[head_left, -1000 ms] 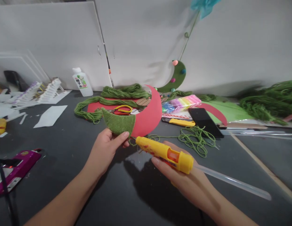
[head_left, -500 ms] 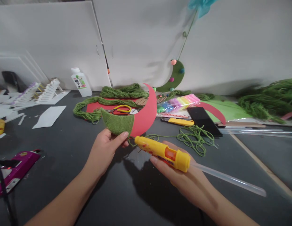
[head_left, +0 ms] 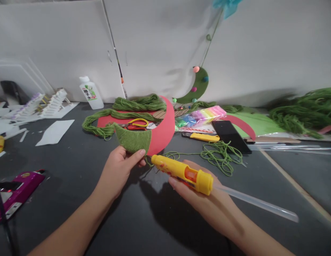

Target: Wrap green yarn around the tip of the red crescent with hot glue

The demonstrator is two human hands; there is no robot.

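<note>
Between the thumb and fingers of my left hand is a red crescent cutout, its left part wrapped in green yarn. My right hand grips a yellow glue gun, its nozzle end close to the crescent's lower edge by my left thumb. Whether the nozzle touches the crescent I cannot tell. Out of the gun's back sticks a long clear glue stick. A yarn strand runs from beneath the crescent to a loose green tangle on the right.
Yellow-handled scissors and yarn skeins lie behind the crescent. A yellow utility knife rests near a black phone-like slab. At left are a purple tool with a cord and a white bottle. A pompom-dotted green crescent hangs by the wall.
The crescent's upper tip and the glue gun appear slightly further left, as the whole view shifts a little. Both hands keep their holds.
</note>
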